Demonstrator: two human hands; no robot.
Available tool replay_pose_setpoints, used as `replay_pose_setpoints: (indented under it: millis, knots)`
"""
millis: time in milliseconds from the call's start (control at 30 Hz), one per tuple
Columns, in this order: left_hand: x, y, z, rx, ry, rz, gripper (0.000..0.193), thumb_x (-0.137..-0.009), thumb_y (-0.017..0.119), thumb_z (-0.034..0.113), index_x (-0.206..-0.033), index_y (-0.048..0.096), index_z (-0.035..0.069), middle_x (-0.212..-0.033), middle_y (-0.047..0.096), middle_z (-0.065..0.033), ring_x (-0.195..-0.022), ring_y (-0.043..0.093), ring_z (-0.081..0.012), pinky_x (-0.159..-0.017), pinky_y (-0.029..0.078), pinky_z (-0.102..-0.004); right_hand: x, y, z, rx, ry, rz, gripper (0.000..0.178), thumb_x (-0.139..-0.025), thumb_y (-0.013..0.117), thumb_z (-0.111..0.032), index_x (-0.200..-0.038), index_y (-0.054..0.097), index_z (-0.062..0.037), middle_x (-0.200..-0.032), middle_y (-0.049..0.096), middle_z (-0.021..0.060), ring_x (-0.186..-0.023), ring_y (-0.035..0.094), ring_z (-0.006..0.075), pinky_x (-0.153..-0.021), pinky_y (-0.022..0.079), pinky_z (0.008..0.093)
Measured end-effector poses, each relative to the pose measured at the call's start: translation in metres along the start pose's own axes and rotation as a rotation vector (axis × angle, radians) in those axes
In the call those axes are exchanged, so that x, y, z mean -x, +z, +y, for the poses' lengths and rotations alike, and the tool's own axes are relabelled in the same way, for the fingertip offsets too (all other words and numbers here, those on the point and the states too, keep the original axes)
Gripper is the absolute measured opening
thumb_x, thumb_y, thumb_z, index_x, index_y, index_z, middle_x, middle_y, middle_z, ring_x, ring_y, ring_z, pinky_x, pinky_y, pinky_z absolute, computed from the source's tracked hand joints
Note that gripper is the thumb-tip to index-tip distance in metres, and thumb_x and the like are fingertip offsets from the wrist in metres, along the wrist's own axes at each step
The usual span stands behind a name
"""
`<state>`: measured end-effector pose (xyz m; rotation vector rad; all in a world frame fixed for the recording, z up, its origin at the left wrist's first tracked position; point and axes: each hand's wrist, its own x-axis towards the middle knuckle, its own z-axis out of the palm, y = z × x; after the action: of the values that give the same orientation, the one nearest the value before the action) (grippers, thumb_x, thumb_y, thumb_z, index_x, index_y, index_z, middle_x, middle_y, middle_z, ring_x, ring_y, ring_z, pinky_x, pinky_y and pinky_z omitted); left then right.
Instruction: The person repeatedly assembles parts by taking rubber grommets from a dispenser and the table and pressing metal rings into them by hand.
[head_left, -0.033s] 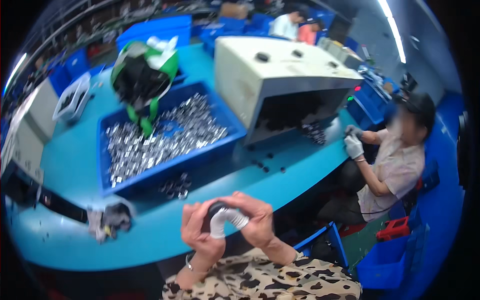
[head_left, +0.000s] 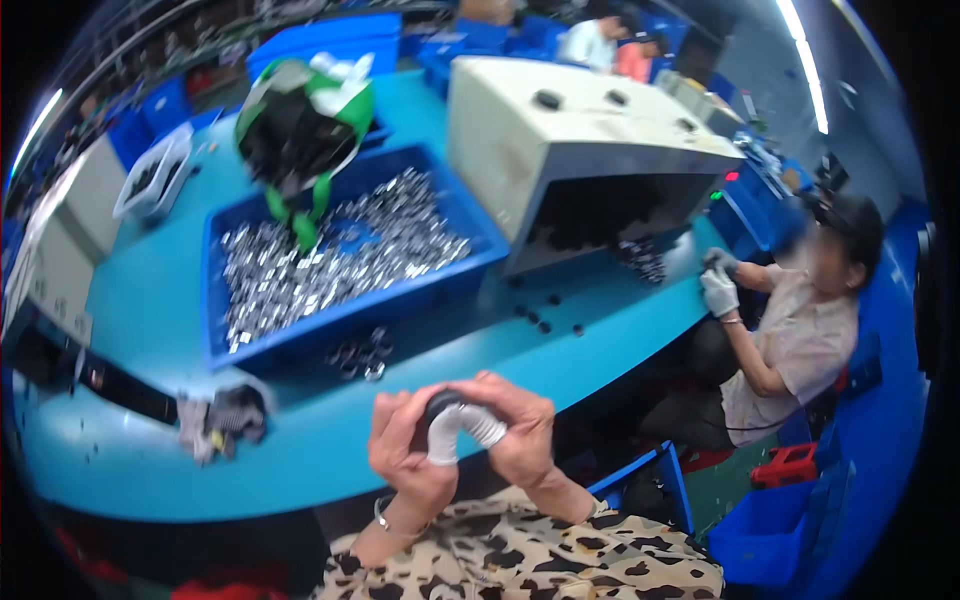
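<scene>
Both hands are closed together in front of my body, above the near edge of the blue-green table (head_left: 300, 470). Between them is a small black round piece (head_left: 443, 402), pinched by thumbs and fingers. My left hand (head_left: 408, 450) grips its left side, and my right hand (head_left: 525, 435) its right side. White coverings wrap both thumbs, which press on the piece from below. Fingers hide much of it, so its full shape cannot be made out. Several shiny metal rings (head_left: 362, 355) lie on the table just beyond my hands.
A blue tray (head_left: 300, 352) heaped with shiny metal parts stands ahead, a green bag (head_left: 355, 115) over its far side. Right of it is a cream box-shaped machine (head_left: 500, 150) with a dark opening. Gloves (head_left: 225, 420) lie left. A co-worker (head_left: 800, 340) sits at the right.
The whole view has shifted slightly, with the table and tray a little higher and farther right in the picture. My hands keep the same grip on the black piece.
</scene>
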<state>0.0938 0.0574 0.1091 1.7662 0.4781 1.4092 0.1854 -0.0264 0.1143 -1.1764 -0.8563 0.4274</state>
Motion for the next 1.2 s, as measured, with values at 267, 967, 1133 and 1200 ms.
replay_pose_setpoints:
  millis: [267, 967, 1133, 1200]
  knots:
    - [0.008, -0.023, -0.054, 0.029, -0.293, -0.332, 0.032, -0.083, 0.077, -0.001, -0.114, 0.072, 0.001, -0.1, 0.067, -0.0076, -0.085, 0.063, -0.016, -0.073, 0.051, -0.0274, -0.011, -0.025, 0.058, 0.471, -0.203, -0.162, 0.034, -0.079, 0.079, 0.001, -0.113, 0.073, -0.0019, -0.103, 0.073, 0.0108, -0.086, 0.067, 0.0223, -0.077, 0.053, 0.031]
    - [0.017, -0.05, -0.064, -0.188, -0.118, -0.597, 0.044, -0.076, 0.074, -0.008, -0.119, 0.066, -0.002, -0.11, 0.064, -0.016, -0.092, 0.068, -0.0328, -0.076, 0.058, -0.0379, -0.014, -0.031, 0.05, 0.577, 0.028, -0.479, 0.038, -0.077, 0.076, 0.006, -0.114, 0.068, 0.0006, -0.097, 0.067, 0.0131, -0.082, 0.066, 0.0266, -0.072, 0.055, 0.0377]
    - [0.022, -0.056, -0.067, -0.195, -0.04, -0.579, 0.042, -0.076, 0.075, -0.007, -0.117, 0.067, -0.001, -0.11, 0.066, -0.0156, -0.095, 0.068, -0.0336, -0.078, 0.057, -0.0379, -0.027, -0.027, 0.042, 0.632, 0.115, -0.66, 0.039, -0.082, 0.074, 0.001, -0.12, 0.066, 0.0003, -0.095, 0.066, 0.0156, -0.081, 0.068, 0.0267, -0.073, 0.056, 0.0372]
    - [0.02, -0.059, -0.069, -0.304, 0.126, -0.568, 0.044, -0.076, 0.075, -0.006, -0.119, 0.066, 0.0, -0.107, 0.068, -0.015, -0.094, 0.068, -0.0332, -0.077, 0.056, -0.0376, -0.03, -0.026, 0.04, 0.767, 0.094, -0.727, 0.036, -0.084, 0.072, 0.0, -0.12, 0.066, 0.0005, -0.096, 0.066, 0.0167, -0.084, 0.068, 0.0287, -0.074, 0.055, 0.0375]
